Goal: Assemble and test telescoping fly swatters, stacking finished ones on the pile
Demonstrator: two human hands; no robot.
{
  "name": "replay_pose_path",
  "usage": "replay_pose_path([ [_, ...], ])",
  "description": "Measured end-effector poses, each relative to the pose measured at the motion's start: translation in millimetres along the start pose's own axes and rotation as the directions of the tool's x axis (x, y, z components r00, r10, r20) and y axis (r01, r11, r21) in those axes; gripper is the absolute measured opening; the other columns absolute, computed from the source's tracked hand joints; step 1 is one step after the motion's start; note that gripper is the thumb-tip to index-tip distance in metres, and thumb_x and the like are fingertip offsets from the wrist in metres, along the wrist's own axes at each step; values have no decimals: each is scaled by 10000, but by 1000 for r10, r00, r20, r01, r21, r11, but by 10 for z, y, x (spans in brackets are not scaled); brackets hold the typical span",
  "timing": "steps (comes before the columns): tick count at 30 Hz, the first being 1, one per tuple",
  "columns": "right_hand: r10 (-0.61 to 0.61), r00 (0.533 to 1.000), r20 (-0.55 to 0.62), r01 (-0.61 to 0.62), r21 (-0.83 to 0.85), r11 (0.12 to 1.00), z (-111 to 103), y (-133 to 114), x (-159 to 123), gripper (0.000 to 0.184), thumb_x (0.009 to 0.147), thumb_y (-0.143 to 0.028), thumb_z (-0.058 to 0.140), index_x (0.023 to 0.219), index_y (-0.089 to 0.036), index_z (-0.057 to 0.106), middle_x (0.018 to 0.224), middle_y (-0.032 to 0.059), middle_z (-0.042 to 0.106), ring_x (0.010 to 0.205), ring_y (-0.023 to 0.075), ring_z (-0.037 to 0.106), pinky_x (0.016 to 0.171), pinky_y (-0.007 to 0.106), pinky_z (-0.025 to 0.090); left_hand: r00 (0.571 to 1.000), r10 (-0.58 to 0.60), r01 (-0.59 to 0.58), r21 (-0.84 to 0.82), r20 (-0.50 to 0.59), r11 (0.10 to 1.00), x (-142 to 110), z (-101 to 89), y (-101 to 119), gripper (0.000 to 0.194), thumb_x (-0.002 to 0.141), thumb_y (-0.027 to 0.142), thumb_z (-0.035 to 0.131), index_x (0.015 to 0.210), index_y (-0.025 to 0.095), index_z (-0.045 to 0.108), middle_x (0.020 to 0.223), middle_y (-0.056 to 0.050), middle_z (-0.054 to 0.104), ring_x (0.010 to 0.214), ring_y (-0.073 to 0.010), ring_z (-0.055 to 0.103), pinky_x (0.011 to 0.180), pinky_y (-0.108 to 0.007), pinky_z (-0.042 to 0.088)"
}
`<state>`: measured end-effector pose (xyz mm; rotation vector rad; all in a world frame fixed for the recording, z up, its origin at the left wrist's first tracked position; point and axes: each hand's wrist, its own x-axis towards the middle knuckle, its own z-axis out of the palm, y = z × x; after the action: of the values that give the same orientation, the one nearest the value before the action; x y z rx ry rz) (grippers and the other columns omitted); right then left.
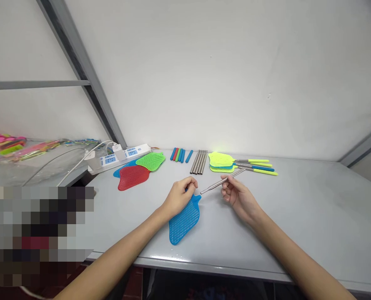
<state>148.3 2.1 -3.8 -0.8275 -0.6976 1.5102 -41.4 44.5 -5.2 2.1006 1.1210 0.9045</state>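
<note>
- L hand (182,196), fingers curled, pinches blue mesh flap (184,221) near its narrow end, over grey worktop (313,216).
- R hand (235,193) pinches metal rod (214,185), tip just beside that end.
- Behind, L to R: power strip (143,149), 3 loose flaps (134,178), colored tubes (177,155), spare rods (198,162), swatters (221,159).

I see a power strip (132,153) by the table's (313,208) far left corner, loose swatter heads (133,178) just in front. Along the far edge run grips (177,155), tubes (199,162), then whole swatters (221,159), left to right. Nearer the front edge: a lone swatter head (185,221), a single tube (215,185) behind its right side.
</note>
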Motion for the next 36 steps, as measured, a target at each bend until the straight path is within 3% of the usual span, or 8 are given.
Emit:
replay_pose_path([
  [12,12,1000,12,-12,-31,999,36,-17,-26,224,724,-375,522,850,-194,562,627,-21,453,528,82,442,428,191,319,1000,10,-10,21,7,1000,-3,1,4,192,770,204,323,732,179,510,526,56,394,486,-86,363,488,-196,288],
  [22,-105,994,21,107,-220,970,60,-31,-51,230,743,-377,500,855,-186,565,634,0,459,558,94,439,448,198,317,998,21,-25,84,52,996,-3,-1,-13,139,720,179,371,651,177,492,560,46,468,538,-96,442,531,-204,316],
  [36,-68,997,-24,54,-379,924,35,-2,-18,277,705,-405,535,815,-163,610,604,0,487,521,82,432,436,198,329,999,-21,18,98,31,995,-16,-17,21,137,696,170,375,619,174,488,520,51,440,513,-96,432,518,-207,309],
])
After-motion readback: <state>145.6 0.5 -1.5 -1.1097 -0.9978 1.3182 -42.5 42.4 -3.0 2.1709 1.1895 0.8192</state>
